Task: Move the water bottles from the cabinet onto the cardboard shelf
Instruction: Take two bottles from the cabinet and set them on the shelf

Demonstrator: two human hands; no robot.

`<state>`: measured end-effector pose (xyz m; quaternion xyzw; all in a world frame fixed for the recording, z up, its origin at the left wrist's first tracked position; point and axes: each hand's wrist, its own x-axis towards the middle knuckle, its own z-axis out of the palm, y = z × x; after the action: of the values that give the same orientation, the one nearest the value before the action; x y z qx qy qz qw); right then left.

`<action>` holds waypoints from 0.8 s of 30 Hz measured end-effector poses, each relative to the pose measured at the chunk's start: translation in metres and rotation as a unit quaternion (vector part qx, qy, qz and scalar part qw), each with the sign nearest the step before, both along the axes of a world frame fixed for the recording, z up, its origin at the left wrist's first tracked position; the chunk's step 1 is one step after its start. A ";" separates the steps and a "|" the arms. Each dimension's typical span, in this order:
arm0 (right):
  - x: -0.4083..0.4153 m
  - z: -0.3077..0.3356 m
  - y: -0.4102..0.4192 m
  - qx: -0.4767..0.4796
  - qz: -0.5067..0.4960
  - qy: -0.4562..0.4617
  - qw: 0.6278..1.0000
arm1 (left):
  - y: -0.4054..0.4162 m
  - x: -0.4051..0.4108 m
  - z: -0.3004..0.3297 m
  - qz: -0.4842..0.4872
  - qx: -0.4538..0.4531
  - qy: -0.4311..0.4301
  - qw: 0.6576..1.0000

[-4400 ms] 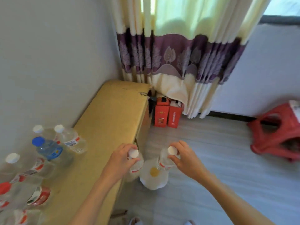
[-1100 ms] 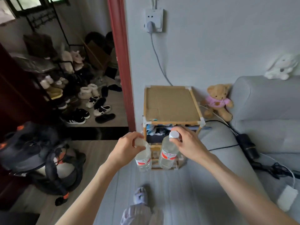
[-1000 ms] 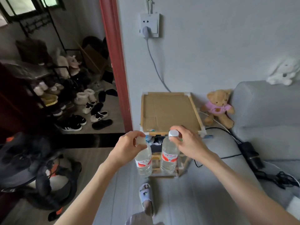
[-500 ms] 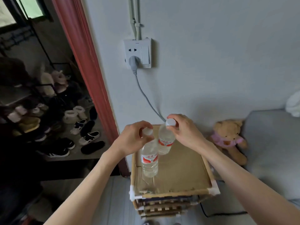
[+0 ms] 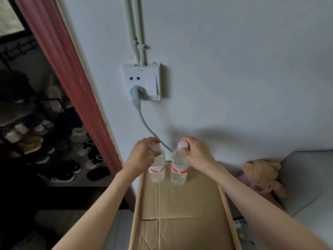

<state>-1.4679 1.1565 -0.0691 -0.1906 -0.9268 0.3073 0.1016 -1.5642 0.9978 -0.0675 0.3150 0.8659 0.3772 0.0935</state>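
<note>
The left hand [image 5: 142, 156] curls its fingers [image 5: 153, 139] round the white cap of a clear plastic water bottle with a red label [image 5: 157, 168], and the right hand [image 5: 196, 154] pinches the white cap of a second clear red-labelled water bottle [image 5: 179, 170] in the same way. Both bottles stand upright, just beside each other with a narrow gap between them, at the far edge of the brown cardboard shelf top [image 5: 185, 210], close to the grey-white wall [image 5: 234, 69]. Whether their bases already rest on the cardboard or hang just above it is hard to tell from this angle, though they appear to touch it.

The left bottle is near the shelf's left wooden rail [image 5: 137, 204]; the right bottle has bare cardboard between it and the right rail [image 5: 227, 210]. The near part of the cardboard is bare, crossed by a fold seam.

Above the bottles a white wall socket [image 5: 141, 81] holds a grey plug, whose cable [image 5: 149, 127] runs down behind the bottles. To the left stands a red door frame [image 5: 72, 83], with shoes [image 5: 61, 174] on the floor beyond it. To the right a tan teddy bear in a pink top [image 5: 261, 175] leans against a grey sofa [image 5: 310, 186].
</note>
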 end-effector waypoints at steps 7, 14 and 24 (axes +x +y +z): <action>-0.014 -0.010 0.008 -0.025 0.030 -0.010 0.999 | 0.022 -0.007 -0.015 0.006 0.001 -0.001 1.000; -0.004 -0.008 0.016 -0.016 0.100 -0.037 0.994 | 0.014 -0.014 -0.017 -0.058 -0.005 0.001 0.998; -0.007 -0.014 0.018 0.020 0.042 -0.014 0.999 | 0.026 -0.002 -0.023 0.012 0.019 0.023 0.999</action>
<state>-1.4749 1.1743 -0.0832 -0.1533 -0.9415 0.2895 0.0791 -1.5664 1.0238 -0.0904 0.3147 0.8642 0.3875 0.0630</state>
